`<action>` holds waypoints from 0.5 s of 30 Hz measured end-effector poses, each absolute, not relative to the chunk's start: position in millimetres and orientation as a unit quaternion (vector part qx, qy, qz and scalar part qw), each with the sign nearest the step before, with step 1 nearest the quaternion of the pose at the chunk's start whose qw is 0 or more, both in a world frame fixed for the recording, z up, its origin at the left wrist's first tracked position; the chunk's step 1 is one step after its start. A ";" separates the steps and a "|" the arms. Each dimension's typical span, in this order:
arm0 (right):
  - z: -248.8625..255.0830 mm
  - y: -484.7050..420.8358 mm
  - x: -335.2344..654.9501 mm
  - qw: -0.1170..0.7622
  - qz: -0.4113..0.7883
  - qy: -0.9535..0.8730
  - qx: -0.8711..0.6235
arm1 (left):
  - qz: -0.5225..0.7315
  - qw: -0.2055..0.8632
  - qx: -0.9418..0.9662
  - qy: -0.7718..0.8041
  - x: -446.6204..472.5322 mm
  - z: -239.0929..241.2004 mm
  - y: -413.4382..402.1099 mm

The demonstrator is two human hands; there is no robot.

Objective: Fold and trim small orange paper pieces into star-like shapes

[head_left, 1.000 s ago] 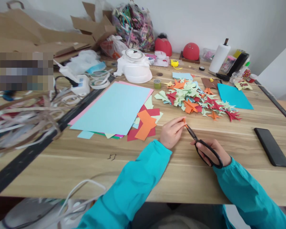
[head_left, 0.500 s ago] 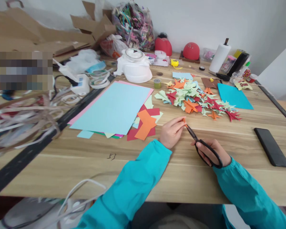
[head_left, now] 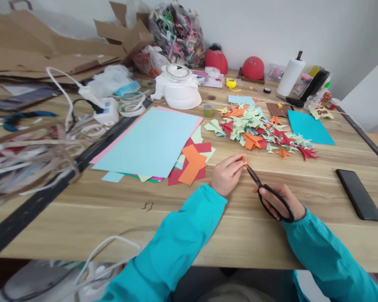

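Observation:
My left hand pinches a small piece of orange paper, most of it hidden by the fingers. In my right hand is a pair of black scissors, its fingers around the handles. The blade tips meet the lower edge of the orange paper; the blades look nearly closed. Beyond my hands lies a heap of folded paper planes in pale green, orange, red and blue. Cut orange and red paper pieces lie left of my left hand, beside a stack of coloured sheets topped by light blue.
A black phone lies at the right. Behind the heap are a turquoise sheet, a green tape roll and a white cap. Cables, ribbons and a power strip crowd the left side, with cardboard behind.
My hands, the scissors and the orange paper stay almost exactly where they were. Nothing else on the table has visibly shifted.

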State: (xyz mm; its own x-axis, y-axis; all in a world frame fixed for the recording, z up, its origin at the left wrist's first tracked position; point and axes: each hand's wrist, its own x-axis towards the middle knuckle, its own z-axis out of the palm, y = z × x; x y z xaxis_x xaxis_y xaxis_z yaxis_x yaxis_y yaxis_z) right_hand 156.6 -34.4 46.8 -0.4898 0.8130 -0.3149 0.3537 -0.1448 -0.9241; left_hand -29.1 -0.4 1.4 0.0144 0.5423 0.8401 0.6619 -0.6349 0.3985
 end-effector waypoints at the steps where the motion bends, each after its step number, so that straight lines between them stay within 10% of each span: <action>1: 46.5 -34.4 156.7 0.193 0.595 -0.626 -0.466 | -0.558 0.053 -0.710 -0.426 -29.2 1.3 -0.4; 15: 46.9 -35.6 156.0 0.196 0.599 -0.626 -0.460 | -0.558 0.047 -0.709 -0.428 -29.4 1.3 -1.3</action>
